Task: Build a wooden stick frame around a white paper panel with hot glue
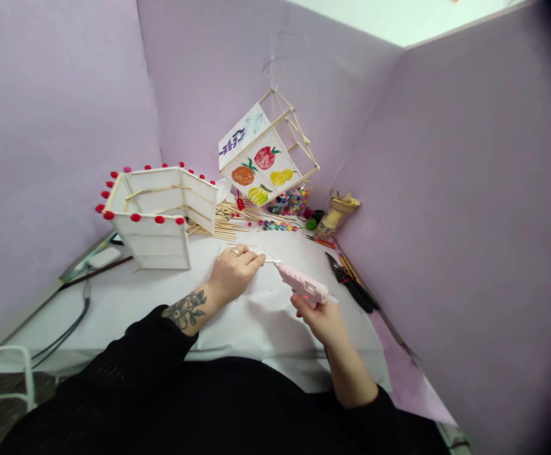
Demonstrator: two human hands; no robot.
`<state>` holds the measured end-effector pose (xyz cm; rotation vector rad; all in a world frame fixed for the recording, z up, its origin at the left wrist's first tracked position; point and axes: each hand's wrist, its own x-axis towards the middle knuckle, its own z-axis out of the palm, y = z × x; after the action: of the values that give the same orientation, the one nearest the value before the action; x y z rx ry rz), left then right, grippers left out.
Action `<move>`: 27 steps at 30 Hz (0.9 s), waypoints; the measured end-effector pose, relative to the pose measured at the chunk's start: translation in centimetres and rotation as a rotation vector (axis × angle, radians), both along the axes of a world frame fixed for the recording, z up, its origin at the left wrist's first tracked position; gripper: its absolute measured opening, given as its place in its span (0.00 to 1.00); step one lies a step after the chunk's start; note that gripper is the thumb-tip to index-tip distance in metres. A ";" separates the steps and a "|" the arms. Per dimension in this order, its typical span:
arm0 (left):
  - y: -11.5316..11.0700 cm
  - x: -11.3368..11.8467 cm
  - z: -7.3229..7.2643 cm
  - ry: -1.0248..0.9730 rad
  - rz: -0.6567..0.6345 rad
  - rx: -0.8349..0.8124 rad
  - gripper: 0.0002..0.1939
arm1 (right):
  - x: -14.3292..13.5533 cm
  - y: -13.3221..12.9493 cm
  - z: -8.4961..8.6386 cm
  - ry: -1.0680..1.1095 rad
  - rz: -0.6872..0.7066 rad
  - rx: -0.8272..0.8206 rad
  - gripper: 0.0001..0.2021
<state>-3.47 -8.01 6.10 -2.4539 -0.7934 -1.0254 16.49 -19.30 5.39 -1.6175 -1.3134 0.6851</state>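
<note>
My right hand [321, 317] is wrapped round a pale pink hot glue gun [302, 282] with a small red light on its side. Its nozzle points left and is close to the end of a thin white strip [272, 261]. Fingers of my left hand [236, 273] are closed on this strip, low over the white-covered table [261, 328]. Most of the piece lies behind the left hand, so its full shape is hidden. Thin pale sticks [242, 245] show just beyond the knuckles.
A white panelled frame with red pompoms [162, 243] stands at left. Behind hangs a tilted stick lantern with painted fruit [265, 158]. Loose wooden skewers [223, 218], colourful beads [280, 225], black-handled pliers [351, 281] and a stick-filled holder [335, 215] lie around. Lilac walls [455, 189] enclose the table.
</note>
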 end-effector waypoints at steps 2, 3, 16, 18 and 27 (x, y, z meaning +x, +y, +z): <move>0.0 0.0 0.0 0.002 0.000 0.024 0.13 | -0.1 0.0 0.2 0.008 -0.033 -0.001 0.16; 0.0 0.0 -0.1 0.000 0.000 0.036 0.12 | -0.2 0.0 0.2 0.005 -0.038 -0.002 0.16; 0.2 0.0 -0.3 -0.018 -0.041 -0.071 0.14 | 0.8 0.8 -1.2 0.061 0.038 -0.038 0.17; 0.2 0.0 -0.3 -0.012 -0.033 -0.059 0.13 | 0.8 0.8 -1.2 0.061 0.022 -0.033 0.17; 0.2 0.1 -0.6 0.000 -0.035 -0.035 0.11 | 0.4 0.4 -0.8 0.051 0.010 -0.043 0.16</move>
<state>-3.37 -7.76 5.47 -2.5060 -0.7766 -1.0320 16.93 -18.95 4.62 -1.6184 -1.2785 0.7602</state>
